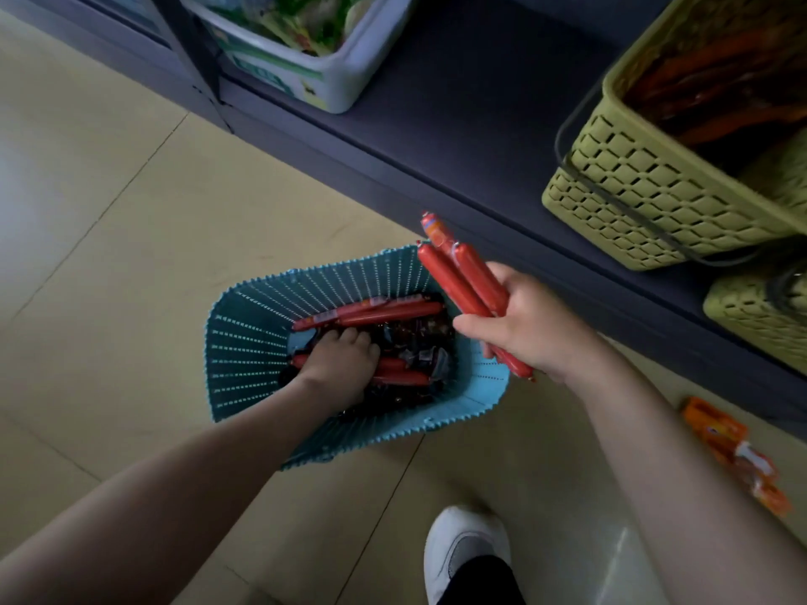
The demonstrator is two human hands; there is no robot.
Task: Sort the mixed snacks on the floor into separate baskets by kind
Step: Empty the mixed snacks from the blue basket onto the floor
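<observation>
**Sorting sausages out of the blue basket — bundle risk**

My right hand (519,329) has fingers curled round a bundle of red sausage sticks (467,281), held above the right rim of the blue basket (244,342) on the floor. The bundle sticks out both ends of my fist, far end higher.

My left hand (340,364) is down inside the basket, fingers curled into the mix. Looks like it's closing on a sausage (401,377), but I can't tell if it has hold of one.

More loose sausages (371,314) lie along the basket's far side, on top of dark wrappers (419,338).

Likely target: the green basket (646,185) on the shelf, far right, with orange-red packs in it.

Risks:
- Bundle is getting full; adding another stick could let one slip out the low end.
- Left hand digging blind could drag up a dark wrapper with the sausage.
- Orange packet (733,451) on the floor near right, easy to step on.
</observation>
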